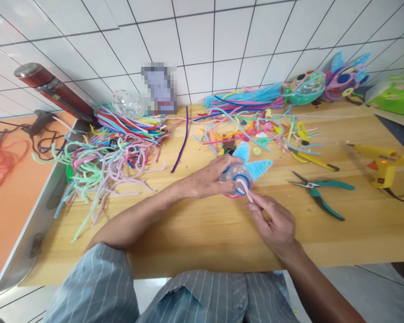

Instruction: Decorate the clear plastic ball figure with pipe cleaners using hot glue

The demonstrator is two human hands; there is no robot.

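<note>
bare table (pixel 195 237) in front, pliers (pixel 318 190) right, pipe cleaners (pixel 114 148) left

A pixelated blur hides the upright object (pixel 159 88) at the table's (pixel 202 233) back edge. The green bag (pixel 395 95) at the right back corner is cut off by the picture's edge.

The left hand (pixel 210 179) is gripping a clear ball (pixel 236 179) (blue fins attached) while the right hand (pixel 276 224) is pinching a white pipe cleaner (pixel 246 190).

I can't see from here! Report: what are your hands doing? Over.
Left hand steadies clear ball craft. Right hand pinches pink pipe cleaner. Pliers lie beside.
</note>
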